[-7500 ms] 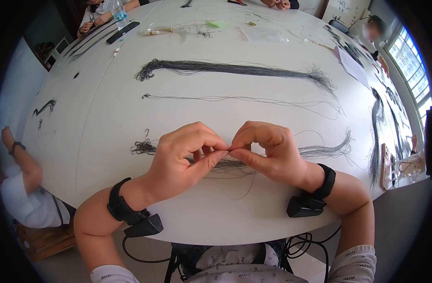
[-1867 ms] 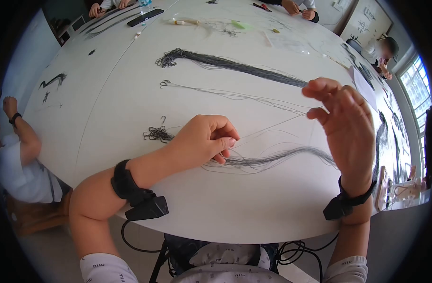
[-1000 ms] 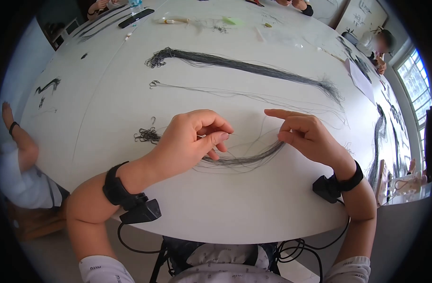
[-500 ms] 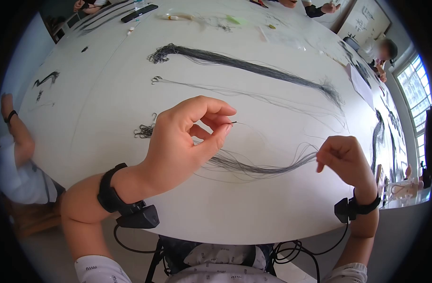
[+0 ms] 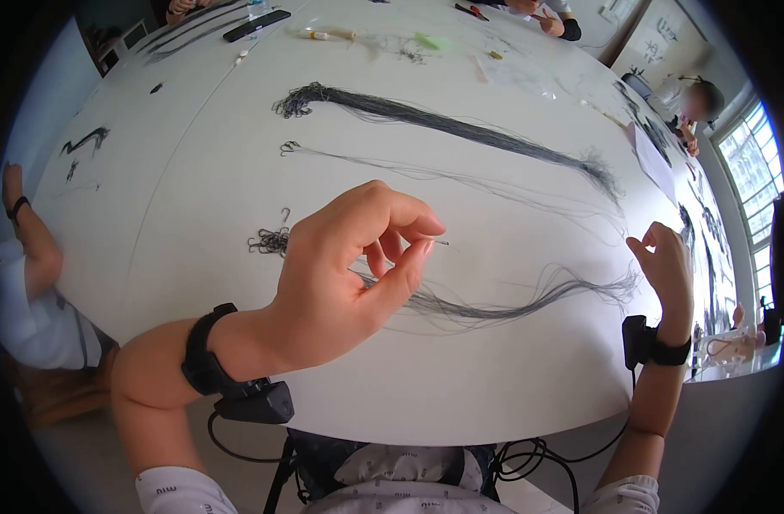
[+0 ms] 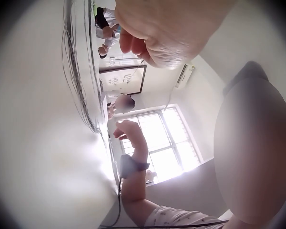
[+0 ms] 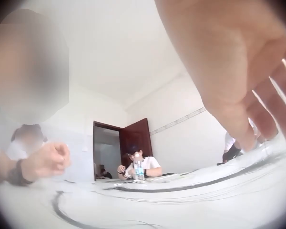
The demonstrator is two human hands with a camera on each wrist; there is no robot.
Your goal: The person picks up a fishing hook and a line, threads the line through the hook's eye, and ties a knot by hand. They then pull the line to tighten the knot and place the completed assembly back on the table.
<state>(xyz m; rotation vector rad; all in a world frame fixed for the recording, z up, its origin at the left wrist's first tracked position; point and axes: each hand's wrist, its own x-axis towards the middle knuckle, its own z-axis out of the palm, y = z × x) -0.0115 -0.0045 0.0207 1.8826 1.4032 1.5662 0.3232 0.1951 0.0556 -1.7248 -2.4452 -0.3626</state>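
Observation:
In the head view my left hand (image 5: pixel 345 265) pinches a small thin piece (image 5: pixel 442 242) between thumb and forefinger; its short end sticks out to the right. Beneath that hand runs a loose bundle of dark lines (image 5: pixel 486 312), with a cluster of hooks (image 5: pixel 268 242) at its left end. My right hand (image 5: pixel 669 272) is raised at the right, beyond the bundle's frayed end, fingers bent; whether a fine line lies between its fingertips cannot be told. The right wrist view shows part of that hand (image 7: pixel 238 62) close up, fingertips partly cut off.
Farther back lie a thick bundle of lines with hooks (image 5: pixel 443 125) and a thin strand with hooks (image 5: pixel 383 163). A black phone (image 5: pixel 257 26), a plastic bag (image 5: pixel 520 77) and a white sheet (image 5: pixel 653 160) are on the table (image 5: pixel 460 385). Other people sit around it.
My right hand has moved away to the right, off the bundle it touched a second ago. My left hand rose, then shifted slightly right, with the thin piece in its pinch.

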